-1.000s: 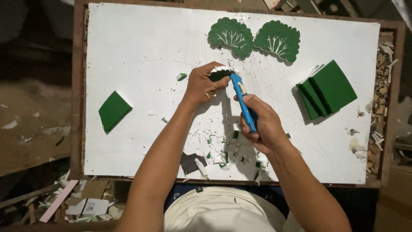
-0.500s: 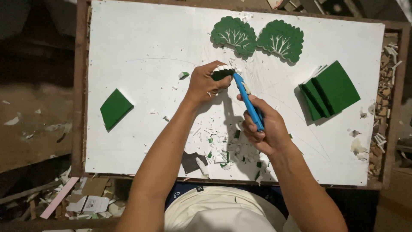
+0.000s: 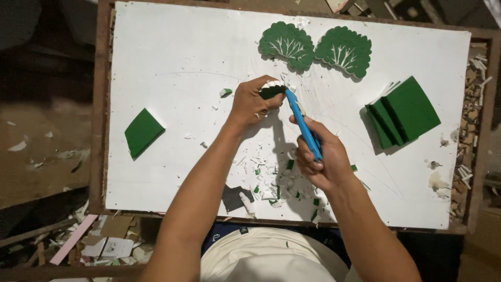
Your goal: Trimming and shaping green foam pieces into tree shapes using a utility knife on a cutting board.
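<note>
Head view: you look straight down at a white board that lies in a brown wooden frame; this is your table.
Left hand: your left hand has its fingers closed around a small green foam piece; the piece has a white edge and a curved, lobed outline, and you hold it just above the board near the middle.
Right hand: your right hand has its fingers wrapped tight on a blue cutter knife; the handle is long, thin and of smooth plastic, and its tip touches the green foam piece.
Finished shapes: two green tree shapes lie flat, side by side, at the far edge of the board; they have scalloped rims and white carved branch lines.
Foam stack: a stack of dark green foam sheets lies to your right, fanned a little, with straight edges and a matte surface.
Single piece: one green four-sided foam piece lies alone to your left, well apart from the hands.
Scraps: small white and green crumbs are scattered on the board between your arms, rough and irregular.
Floor: at the left of the frame lie paper and wood offcuts.
</note>
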